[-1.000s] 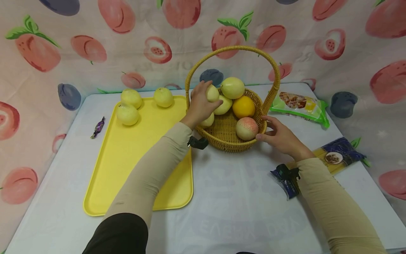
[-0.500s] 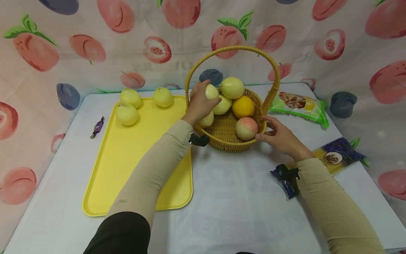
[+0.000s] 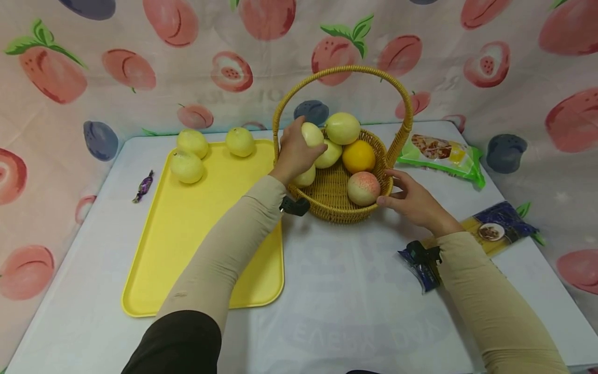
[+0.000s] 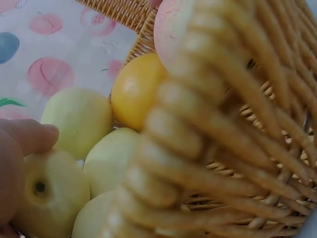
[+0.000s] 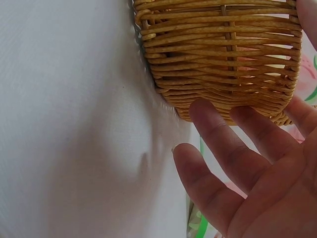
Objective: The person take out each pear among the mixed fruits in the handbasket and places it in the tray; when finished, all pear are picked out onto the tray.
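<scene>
A wicker basket with a tall handle holds several pale green fruits, an orange and a pink-tinged peach. The left hand reaches in at the basket's left side, its fingers and thumb curled round a pale green fruit; the left wrist view shows this fruit beside other pale ones. At the basket's right rim rests the right hand, thumb at the front and fingers along the side. In the right wrist view its fingers are spread and loosely extended against the wicker.
A yellow tray lies on the left, with three pale green fruits at its far edge. Left of it is a purple wrapped candy. On the right lie a green snack packet and a blue and yellow packet, partly under the right arm.
Almost nothing has moved. The left wrist has shifted very slightly to the right, while the hand stays on the same fruit.
</scene>
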The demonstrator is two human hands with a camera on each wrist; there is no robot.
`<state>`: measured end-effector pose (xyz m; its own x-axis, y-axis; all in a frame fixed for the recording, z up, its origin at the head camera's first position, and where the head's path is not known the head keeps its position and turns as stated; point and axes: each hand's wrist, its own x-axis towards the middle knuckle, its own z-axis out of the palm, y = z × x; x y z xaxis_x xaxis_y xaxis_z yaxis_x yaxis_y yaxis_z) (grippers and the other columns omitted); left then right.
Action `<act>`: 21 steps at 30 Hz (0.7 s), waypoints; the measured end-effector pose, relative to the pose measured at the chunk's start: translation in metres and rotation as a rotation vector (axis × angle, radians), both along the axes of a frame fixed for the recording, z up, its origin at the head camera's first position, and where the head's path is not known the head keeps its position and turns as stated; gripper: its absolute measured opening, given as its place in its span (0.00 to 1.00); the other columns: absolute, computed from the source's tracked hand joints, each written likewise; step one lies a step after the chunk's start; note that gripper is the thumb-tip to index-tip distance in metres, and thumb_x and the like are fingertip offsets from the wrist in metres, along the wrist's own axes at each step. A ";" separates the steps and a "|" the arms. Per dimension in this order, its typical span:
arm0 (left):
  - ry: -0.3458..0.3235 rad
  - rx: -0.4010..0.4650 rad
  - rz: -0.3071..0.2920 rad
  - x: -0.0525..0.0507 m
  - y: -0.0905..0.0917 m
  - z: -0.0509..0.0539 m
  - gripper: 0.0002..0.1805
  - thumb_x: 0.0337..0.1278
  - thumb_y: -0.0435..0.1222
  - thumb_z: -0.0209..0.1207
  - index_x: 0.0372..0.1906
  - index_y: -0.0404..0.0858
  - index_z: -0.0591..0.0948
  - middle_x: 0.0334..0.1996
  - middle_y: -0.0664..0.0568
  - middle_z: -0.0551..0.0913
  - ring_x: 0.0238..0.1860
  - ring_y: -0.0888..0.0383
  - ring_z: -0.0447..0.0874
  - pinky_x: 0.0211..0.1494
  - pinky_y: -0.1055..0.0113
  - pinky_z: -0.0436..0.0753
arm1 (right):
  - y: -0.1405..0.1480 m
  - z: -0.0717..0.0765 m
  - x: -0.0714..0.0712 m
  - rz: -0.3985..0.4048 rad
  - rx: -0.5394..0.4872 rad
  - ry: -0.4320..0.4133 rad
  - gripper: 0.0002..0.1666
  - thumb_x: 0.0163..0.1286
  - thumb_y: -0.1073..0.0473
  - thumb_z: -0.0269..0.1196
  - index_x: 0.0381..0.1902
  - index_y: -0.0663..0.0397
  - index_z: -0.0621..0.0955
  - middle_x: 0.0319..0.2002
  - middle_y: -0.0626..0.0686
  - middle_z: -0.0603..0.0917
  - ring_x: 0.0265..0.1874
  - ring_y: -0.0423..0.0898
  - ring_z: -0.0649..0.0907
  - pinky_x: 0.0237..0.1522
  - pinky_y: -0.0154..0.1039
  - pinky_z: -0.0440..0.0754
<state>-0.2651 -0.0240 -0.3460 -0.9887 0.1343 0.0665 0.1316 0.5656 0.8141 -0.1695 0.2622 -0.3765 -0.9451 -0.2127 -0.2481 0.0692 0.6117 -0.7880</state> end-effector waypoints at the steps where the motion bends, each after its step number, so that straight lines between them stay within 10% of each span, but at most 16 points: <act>1: 0.005 -0.004 0.003 0.000 0.001 0.000 0.47 0.63 0.47 0.66 0.80 0.42 0.54 0.76 0.43 0.55 0.72 0.45 0.58 0.65 0.54 0.72 | 0.000 0.000 0.000 0.000 -0.002 0.000 0.58 0.67 0.38 0.67 0.81 0.49 0.49 0.78 0.62 0.52 0.65 0.66 0.70 0.62 0.66 0.68; 21: 0.123 -0.033 -0.151 0.030 -0.006 0.019 0.53 0.53 0.49 0.70 0.79 0.41 0.55 0.68 0.39 0.61 0.62 0.47 0.65 0.52 0.55 0.78 | 0.000 0.001 0.001 0.009 -0.014 0.016 0.57 0.68 0.40 0.67 0.81 0.51 0.49 0.77 0.62 0.54 0.66 0.66 0.70 0.62 0.66 0.68</act>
